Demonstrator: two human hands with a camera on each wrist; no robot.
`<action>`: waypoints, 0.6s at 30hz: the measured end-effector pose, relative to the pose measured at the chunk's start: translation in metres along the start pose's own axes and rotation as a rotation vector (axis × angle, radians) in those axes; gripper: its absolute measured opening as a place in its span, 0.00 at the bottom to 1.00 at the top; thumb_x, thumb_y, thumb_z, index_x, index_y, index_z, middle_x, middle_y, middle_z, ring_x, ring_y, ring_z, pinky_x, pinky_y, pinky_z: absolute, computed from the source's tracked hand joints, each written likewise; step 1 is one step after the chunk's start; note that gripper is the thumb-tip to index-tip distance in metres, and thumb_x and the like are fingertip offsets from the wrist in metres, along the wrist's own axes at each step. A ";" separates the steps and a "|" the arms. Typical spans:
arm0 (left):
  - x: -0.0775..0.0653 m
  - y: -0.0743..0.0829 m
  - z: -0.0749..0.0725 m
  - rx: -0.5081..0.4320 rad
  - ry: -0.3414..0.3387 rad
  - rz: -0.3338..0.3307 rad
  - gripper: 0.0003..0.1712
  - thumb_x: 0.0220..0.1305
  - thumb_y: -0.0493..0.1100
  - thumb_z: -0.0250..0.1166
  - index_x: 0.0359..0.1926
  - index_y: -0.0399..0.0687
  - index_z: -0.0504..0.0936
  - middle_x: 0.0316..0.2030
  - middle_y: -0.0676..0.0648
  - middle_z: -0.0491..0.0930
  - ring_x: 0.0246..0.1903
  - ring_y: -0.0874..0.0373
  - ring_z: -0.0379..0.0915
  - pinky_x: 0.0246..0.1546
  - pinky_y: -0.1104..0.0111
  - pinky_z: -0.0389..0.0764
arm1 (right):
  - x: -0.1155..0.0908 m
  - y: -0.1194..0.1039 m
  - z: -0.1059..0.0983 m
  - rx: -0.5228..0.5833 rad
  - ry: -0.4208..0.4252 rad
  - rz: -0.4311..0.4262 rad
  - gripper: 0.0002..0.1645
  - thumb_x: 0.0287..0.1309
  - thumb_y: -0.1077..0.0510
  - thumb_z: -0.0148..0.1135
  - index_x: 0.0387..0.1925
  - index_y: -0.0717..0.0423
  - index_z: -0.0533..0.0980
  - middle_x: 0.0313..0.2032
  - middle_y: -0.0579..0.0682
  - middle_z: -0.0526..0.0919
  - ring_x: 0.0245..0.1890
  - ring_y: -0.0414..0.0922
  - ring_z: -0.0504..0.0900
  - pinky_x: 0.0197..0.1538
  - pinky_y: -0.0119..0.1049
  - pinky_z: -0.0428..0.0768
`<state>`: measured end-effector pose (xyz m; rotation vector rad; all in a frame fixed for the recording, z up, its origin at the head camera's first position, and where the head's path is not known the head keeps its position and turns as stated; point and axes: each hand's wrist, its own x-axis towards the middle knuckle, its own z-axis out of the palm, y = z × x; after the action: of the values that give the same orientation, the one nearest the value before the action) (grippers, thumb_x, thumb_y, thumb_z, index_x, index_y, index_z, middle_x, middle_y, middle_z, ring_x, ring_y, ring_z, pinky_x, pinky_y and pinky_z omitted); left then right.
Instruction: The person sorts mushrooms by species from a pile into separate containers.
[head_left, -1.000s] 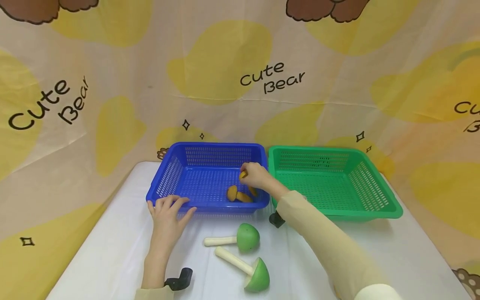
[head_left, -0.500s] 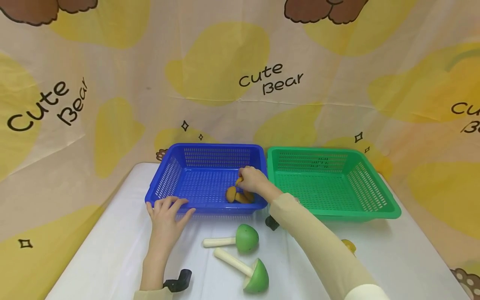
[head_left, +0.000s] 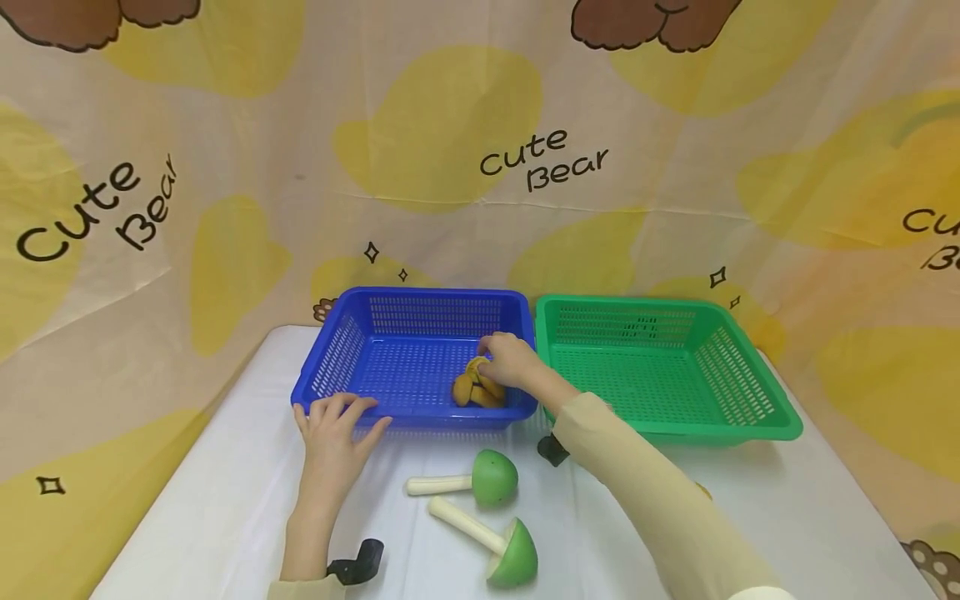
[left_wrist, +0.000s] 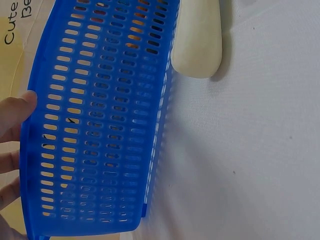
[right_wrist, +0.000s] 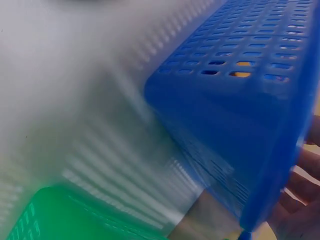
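My left hand grips the front left rim of the blue plastic basket, its thumb at the rim and the other fingers beyond it in the left wrist view. My right hand reaches into the basket's right end, fingers parted. Right at its fingertips lies a yellow-brown mushroom, on top of several brown mushrooms near the front right corner. In the right wrist view the basket wall hides most of the mushrooms, and the right fingers show behind the rim.
A green basket stands close beside the blue one. Two green-capped mushrooms with white stems, one nearer the basket and one further forward, lie on the white table. A yellow thing peeks out behind the right sleeve.
My right hand has lowered inside the blue basket, bringing the yellow-brown mushroom down onto the others; more of that mushroom now shows at the fingertips. The left hand stays on the rim.
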<state>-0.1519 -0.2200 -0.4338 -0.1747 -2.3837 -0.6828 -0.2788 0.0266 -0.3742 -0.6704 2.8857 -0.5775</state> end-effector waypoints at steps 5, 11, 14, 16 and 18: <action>0.000 -0.001 0.000 0.009 -0.004 -0.004 0.17 0.48 0.43 0.75 0.39 0.42 0.84 0.39 0.39 0.79 0.47 0.40 0.66 0.60 0.25 0.42 | -0.010 -0.001 -0.006 0.064 0.042 -0.046 0.16 0.60 0.58 0.59 0.48 0.60 0.79 0.50 0.59 0.82 0.52 0.53 0.80 0.54 0.46 0.79; 0.000 0.000 0.000 0.005 -0.004 -0.003 0.17 0.48 0.43 0.75 0.39 0.41 0.84 0.39 0.39 0.79 0.47 0.41 0.65 0.60 0.25 0.42 | -0.025 0.001 -0.014 0.135 0.092 -0.093 0.17 0.61 0.57 0.60 0.49 0.61 0.79 0.47 0.57 0.83 0.49 0.53 0.80 0.51 0.45 0.80; 0.000 0.000 0.000 0.003 -0.007 -0.006 0.17 0.48 0.42 0.75 0.39 0.41 0.84 0.40 0.39 0.79 0.47 0.41 0.65 0.60 0.25 0.41 | -0.033 0.003 -0.017 0.139 0.114 -0.101 0.17 0.61 0.56 0.60 0.49 0.60 0.79 0.46 0.55 0.83 0.49 0.52 0.80 0.51 0.44 0.80; 0.000 0.000 0.000 0.004 -0.009 -0.009 0.17 0.48 0.42 0.75 0.39 0.41 0.84 0.40 0.39 0.79 0.47 0.41 0.65 0.61 0.25 0.41 | -0.039 0.003 -0.018 0.142 0.123 -0.102 0.18 0.61 0.55 0.60 0.50 0.60 0.79 0.46 0.54 0.83 0.49 0.52 0.80 0.51 0.43 0.80; 0.000 0.000 0.000 0.002 -0.011 -0.012 0.17 0.48 0.42 0.75 0.39 0.41 0.84 0.40 0.39 0.79 0.47 0.41 0.65 0.61 0.25 0.41 | -0.045 0.004 -0.020 0.145 0.134 -0.103 0.17 0.61 0.55 0.60 0.49 0.59 0.79 0.45 0.54 0.83 0.48 0.51 0.81 0.51 0.43 0.80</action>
<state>-0.1516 -0.2200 -0.4334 -0.1642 -2.3980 -0.6866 -0.2439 0.0564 -0.3562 -0.7907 2.9060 -0.8672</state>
